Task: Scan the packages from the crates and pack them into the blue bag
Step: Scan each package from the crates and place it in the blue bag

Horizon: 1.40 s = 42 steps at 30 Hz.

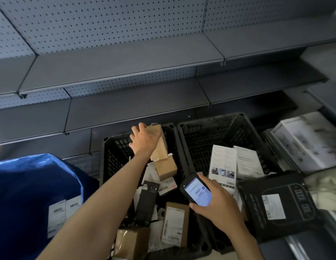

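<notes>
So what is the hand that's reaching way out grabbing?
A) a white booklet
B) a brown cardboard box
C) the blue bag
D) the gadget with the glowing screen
B: the left hand grips a brown cardboard box above the left black crate, while the right hand holds the scanner with the lit screen.

grey shelves [116, 62], L crate [108, 147], R crate [210, 121], blue bag [28, 184]
</notes>
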Motion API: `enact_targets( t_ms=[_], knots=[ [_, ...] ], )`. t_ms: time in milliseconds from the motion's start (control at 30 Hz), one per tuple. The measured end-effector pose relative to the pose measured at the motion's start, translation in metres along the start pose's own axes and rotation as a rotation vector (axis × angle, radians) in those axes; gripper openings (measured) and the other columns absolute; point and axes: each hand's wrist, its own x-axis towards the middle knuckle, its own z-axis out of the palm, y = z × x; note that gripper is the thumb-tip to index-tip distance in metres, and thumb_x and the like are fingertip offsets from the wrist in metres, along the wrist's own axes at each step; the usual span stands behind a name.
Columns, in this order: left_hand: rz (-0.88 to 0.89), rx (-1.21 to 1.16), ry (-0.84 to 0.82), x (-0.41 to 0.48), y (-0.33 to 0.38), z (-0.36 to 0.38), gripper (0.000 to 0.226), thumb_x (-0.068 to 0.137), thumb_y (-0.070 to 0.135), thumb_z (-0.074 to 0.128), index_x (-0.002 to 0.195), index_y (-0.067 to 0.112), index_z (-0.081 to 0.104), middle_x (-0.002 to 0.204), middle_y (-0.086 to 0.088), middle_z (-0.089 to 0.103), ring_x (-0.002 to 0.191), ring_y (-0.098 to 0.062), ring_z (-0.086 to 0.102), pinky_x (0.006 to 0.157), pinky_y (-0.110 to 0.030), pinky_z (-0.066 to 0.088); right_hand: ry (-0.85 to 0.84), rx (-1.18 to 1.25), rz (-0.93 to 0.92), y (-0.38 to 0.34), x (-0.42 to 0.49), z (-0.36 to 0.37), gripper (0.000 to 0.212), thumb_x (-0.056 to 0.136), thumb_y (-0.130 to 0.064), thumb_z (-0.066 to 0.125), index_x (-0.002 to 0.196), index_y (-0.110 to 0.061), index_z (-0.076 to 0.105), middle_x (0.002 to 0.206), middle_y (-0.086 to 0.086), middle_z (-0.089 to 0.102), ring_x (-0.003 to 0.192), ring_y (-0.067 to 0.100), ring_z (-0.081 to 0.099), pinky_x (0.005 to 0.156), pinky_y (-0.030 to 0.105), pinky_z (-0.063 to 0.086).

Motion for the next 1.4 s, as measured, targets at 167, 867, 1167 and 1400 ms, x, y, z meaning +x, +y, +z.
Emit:
enact_targets(
  t_ms=[167, 867, 1167, 1400],
  knots=[
    [0.095, 0.073, -0.029, 0.008, -0.006, 0.007, 0.066, 0.088, 0.068, 0.058, 0.133, 0.021, 0.047, 0.135, -0.005, 0.043, 0.123, -0.035, 0.047, 0.097, -0.054, 0.047, -0.005, 0.014, 0.010, 0.007, 0.008, -0.003, 0.095, 0.074, -0.061, 0.081, 0.154, -0.047, 0.032, 0.127, -0.028, 0.052, 0.116, -0.003, 0.052, 0.090, 0.025, 0.053],
    [0.519, -0.225, -0.072, -0.022, -0.095, -0.092, 0.024, 0.086, 0.033, 0.080, 0.108, 0.027, 0.075, 0.116, 0.015, 0.062, 0.110, -0.001, 0.058, 0.090, -0.022, 0.048, -0.146, -0.358, -0.373, -0.036, 0.048, -0.022, 0.093, 0.075, -0.067, 0.065, 0.157, -0.041, 0.030, 0.126, -0.017, 0.053, 0.098, 0.011, 0.063, 0.073, 0.031, 0.054],
    [0.489, -0.026, -0.151, -0.018, -0.112, -0.148, 0.038, 0.080, 0.057, 0.073, 0.105, 0.029, 0.079, 0.108, 0.013, 0.067, 0.097, -0.001, 0.062, 0.081, -0.018, 0.045, -0.113, -0.688, -0.667, -0.086, 0.065, -0.032, 0.093, 0.066, -0.067, 0.061, 0.151, -0.030, 0.047, 0.108, -0.013, 0.060, 0.070, 0.015, 0.063, 0.052, 0.025, 0.039],
    [0.522, 0.057, -0.193, -0.017, -0.124, -0.161, 0.025, 0.086, 0.043, 0.076, 0.104, 0.027, 0.079, 0.108, 0.005, 0.070, 0.096, -0.009, 0.064, 0.085, -0.029, 0.053, -0.073, -0.686, -0.712, -0.109, 0.058, -0.033, 0.092, 0.065, -0.068, 0.060, 0.145, -0.026, 0.054, 0.106, -0.013, 0.064, 0.066, 0.009, 0.063, 0.051, 0.019, 0.035]
  ],
)
